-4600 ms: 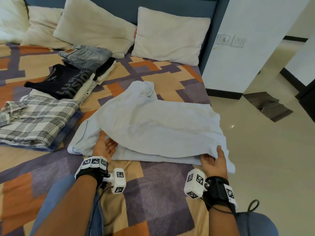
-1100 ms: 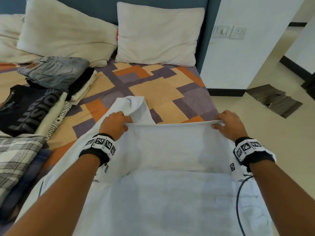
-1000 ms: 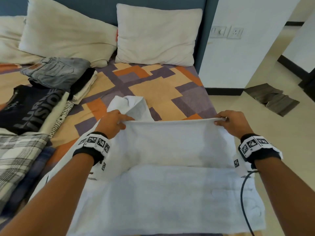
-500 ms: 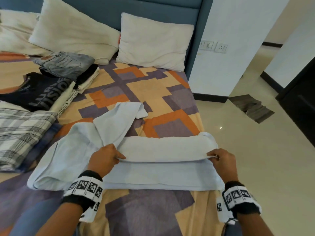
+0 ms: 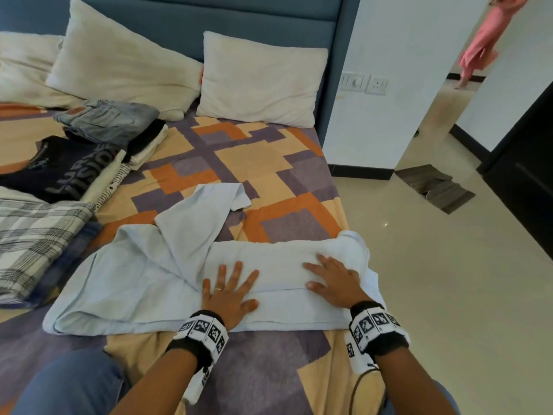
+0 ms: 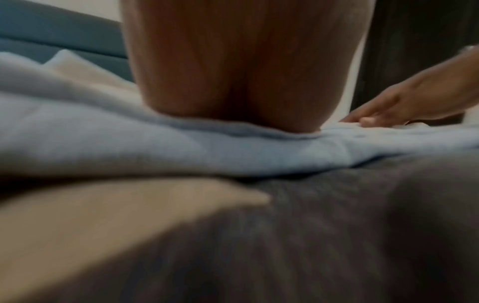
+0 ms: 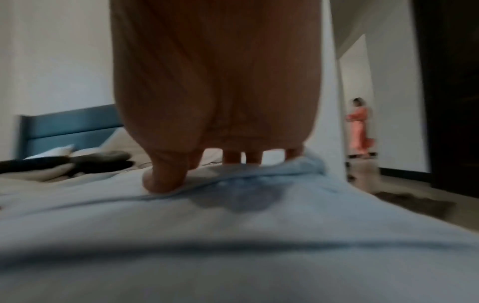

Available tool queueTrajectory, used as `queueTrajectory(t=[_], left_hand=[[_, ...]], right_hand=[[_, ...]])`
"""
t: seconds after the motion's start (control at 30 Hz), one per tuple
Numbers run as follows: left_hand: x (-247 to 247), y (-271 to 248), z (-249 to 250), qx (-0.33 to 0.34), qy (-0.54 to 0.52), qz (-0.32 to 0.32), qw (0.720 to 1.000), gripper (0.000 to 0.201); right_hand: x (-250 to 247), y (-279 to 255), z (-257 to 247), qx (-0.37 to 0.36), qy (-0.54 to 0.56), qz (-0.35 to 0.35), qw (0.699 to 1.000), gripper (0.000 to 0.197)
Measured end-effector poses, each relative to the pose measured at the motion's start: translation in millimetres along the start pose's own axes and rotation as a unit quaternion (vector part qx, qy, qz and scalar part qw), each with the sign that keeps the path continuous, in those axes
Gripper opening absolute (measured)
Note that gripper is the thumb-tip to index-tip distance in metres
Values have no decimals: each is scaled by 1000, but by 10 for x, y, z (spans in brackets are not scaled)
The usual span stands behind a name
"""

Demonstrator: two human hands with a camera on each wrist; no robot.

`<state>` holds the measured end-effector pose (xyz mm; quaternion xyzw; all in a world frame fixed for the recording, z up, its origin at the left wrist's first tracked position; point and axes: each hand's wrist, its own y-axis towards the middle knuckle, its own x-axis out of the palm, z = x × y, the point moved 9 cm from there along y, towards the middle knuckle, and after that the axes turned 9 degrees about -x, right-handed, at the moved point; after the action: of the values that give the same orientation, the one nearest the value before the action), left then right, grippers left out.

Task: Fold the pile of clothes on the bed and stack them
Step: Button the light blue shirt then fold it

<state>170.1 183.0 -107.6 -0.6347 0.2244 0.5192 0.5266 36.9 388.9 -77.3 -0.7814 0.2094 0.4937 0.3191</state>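
A pale blue garment (image 5: 125, 283) lies partly folded across the near part of the bed, one flap (image 5: 203, 217) reaching towards the pillows. My left hand (image 5: 229, 290) lies flat with spread fingers on the folded band (image 5: 281, 259). My right hand (image 5: 332, 280) presses flat on the same band near the bed's right edge. The left wrist view shows my palm (image 6: 243, 86) on the blue cloth (image 6: 129, 143) and the right hand (image 6: 404, 106) beyond. In the right wrist view my thumb (image 7: 166, 176) and fingers rest on the cloth (image 7: 233, 235).
Folded clothes lie at the left: a plaid shirt (image 5: 33, 235), a black printed shirt (image 5: 62, 169) and grey jeans (image 5: 110, 118). Pillows (image 5: 260, 82) line the blue headboard. The bed's right edge (image 5: 338, 187) drops to tiled floor. A person in pink (image 5: 484, 34) stands in the doorway.
Both hands drew the far edge of the pale blue garment towards me, laid it down as a fold, let go of it and now press flat on it.
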Motion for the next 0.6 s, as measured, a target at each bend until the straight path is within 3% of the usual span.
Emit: queueTrajectory(t=[0.07,0.13,0.17,0.23,0.3,0.4,0.47,0.53,0.6], left_hand=[[62,48,-15,-15,10,-40,999,89],[-47,94,11,-22,2,-64,998,72],[-188,125,55,-23,-7,-42,999,59],[-557,176,145,-33,-57,62,996,40],[-692,264,205,-30,-93,114,989,43],[-436,428,218,-12,-75,7,997,75],[-278,468,171,-1,-79,-49,996,96],[-210,453,163,8,-83,-67,994,130],[-185,436,182,10,-68,-58,996,139]], right_hand=[[-101,-36,281,71,38,47,996,33],[-447,-84,437,143,3,187,972,28],[-591,-66,404,137,-19,240,961,25],[-708,110,229,41,22,277,960,18],[-640,337,76,-35,88,217,972,29],[-511,665,-19,-78,48,107,990,48],[-449,788,10,-78,10,56,995,54],[-436,834,153,-43,-15,13,999,53],[-471,817,296,-21,-39,-20,999,52]])
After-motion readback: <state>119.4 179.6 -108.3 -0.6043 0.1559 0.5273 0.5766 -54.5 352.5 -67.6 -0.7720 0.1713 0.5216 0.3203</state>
